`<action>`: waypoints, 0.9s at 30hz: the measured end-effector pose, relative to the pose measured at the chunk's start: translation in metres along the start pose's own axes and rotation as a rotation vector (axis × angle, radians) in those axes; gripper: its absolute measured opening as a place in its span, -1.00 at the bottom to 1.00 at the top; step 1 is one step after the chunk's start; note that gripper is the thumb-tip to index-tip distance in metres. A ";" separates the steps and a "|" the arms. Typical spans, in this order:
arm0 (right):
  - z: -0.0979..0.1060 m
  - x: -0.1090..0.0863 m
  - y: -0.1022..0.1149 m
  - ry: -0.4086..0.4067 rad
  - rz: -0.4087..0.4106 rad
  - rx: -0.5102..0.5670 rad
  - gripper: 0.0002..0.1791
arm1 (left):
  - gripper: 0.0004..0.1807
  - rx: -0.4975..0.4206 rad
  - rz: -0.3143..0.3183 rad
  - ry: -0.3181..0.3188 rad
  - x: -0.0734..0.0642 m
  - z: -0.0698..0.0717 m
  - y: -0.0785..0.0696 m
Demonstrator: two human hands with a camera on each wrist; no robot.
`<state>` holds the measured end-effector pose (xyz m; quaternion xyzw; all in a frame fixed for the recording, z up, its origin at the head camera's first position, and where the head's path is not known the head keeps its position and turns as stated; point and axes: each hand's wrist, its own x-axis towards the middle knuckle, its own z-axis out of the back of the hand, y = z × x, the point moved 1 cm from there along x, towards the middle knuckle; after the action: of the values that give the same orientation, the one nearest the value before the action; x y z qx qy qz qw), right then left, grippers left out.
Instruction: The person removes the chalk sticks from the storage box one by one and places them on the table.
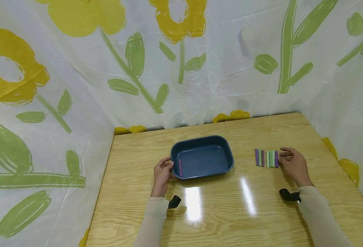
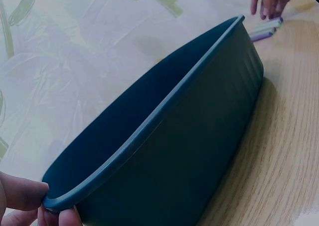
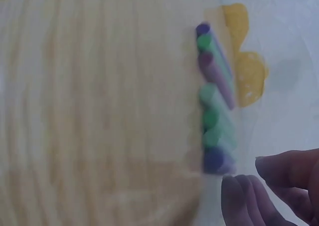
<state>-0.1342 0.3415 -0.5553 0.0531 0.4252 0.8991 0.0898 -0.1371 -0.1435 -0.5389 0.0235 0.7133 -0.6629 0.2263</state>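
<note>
My left hand holds the rim of a dark blue rectangular basin at its left end, the thumb and fingers pinching the edge in the left wrist view. Inside the basin, near that end, lies one magenta chalk stick. To the right, several purple, green and dark pink chalk sticks lie side by side in a row on the table. My right hand hovers beside the row's right end, close to a purple chalk stick. In the right wrist view its thumb and fingers are apart, with nothing between them.
The wooden table carries the basin and the row of sticks. A white flower-patterned sheet hangs behind the table and along both sides. Black wrist mounts sit at the cuffs.
</note>
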 end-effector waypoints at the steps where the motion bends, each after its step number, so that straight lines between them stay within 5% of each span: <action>1: -0.001 0.000 0.002 -0.009 0.007 0.002 -0.55 | -0.65 0.000 0.000 0.000 0.000 0.000 0.000; 11: -0.017 -0.003 0.048 0.022 0.101 0.093 -0.57 | -0.67 -0.009 -0.004 -0.007 -0.002 0.000 -0.002; 18: -0.042 -0.006 0.083 0.023 0.217 0.178 -0.64 | -0.66 -0.006 -0.004 -0.003 -0.001 0.000 0.000; 27: -0.083 -0.007 0.117 0.041 0.264 0.290 -0.68 | -0.65 -0.006 -0.011 0.000 -0.001 0.001 0.001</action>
<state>-0.1548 0.2042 -0.5174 0.1025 0.5414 0.8332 -0.0465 -0.1356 -0.1437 -0.5398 0.0187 0.7155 -0.6618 0.2229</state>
